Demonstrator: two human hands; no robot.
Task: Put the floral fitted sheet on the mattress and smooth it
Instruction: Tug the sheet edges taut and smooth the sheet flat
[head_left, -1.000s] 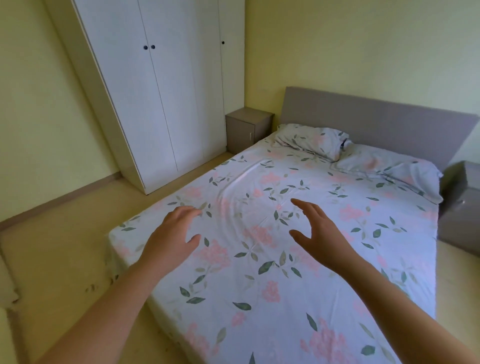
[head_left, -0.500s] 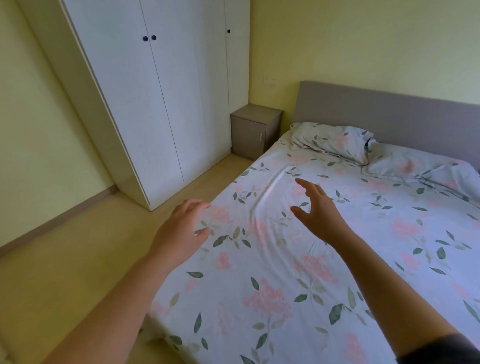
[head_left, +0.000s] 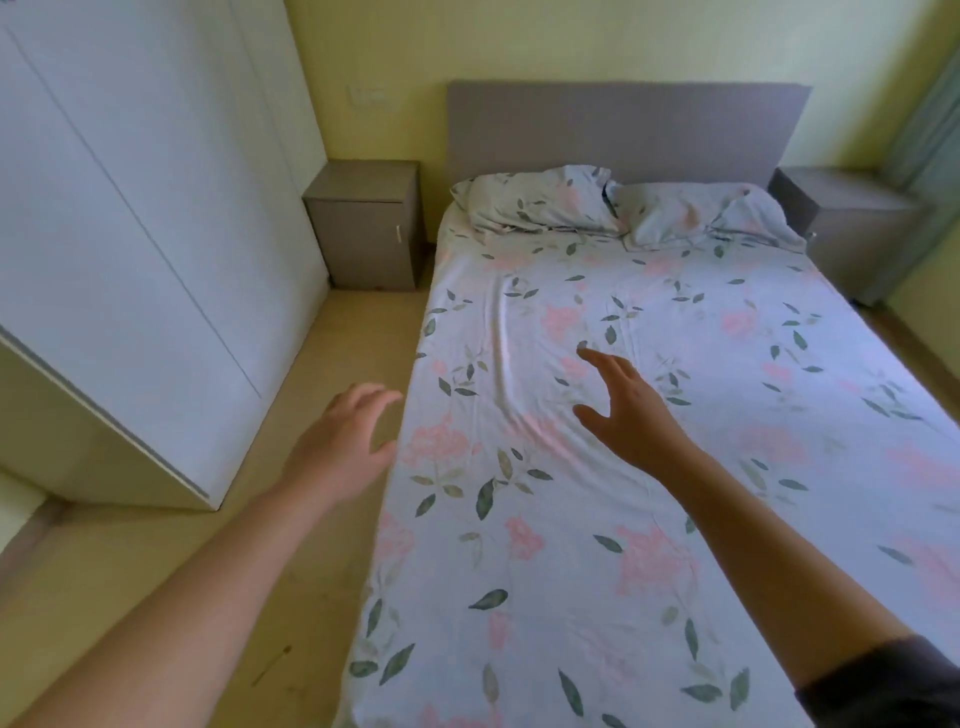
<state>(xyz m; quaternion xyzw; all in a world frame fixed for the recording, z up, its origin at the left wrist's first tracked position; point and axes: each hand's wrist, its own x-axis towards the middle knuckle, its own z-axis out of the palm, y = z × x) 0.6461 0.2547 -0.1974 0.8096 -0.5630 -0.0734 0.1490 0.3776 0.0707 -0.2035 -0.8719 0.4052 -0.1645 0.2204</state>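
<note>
The floral fitted sheet (head_left: 649, 519), pale with pink flowers and green leaves, covers the whole mattress, with long wrinkles running up its left half. My right hand (head_left: 626, 413) hovers over the sheet's middle-left part, fingers spread and holding nothing. My left hand (head_left: 340, 447) is open too, held over the floor just left of the bed's left edge. Whether either hand touches the sheet cannot be told.
Two floral pillows (head_left: 545, 205) (head_left: 701, 215) lie against the grey headboard (head_left: 623, 130). Grey bedside cabinets (head_left: 369, 228) (head_left: 857, 228) flank the bed. A white wardrobe (head_left: 130, 234) lines the left wall. Tan floor (head_left: 311, 364) runs between wardrobe and bed.
The view has swung round the bed's foot until it faces the headboard. My left hand has gone from above the sheet to beyond the left edge. Both hands stay open.
</note>
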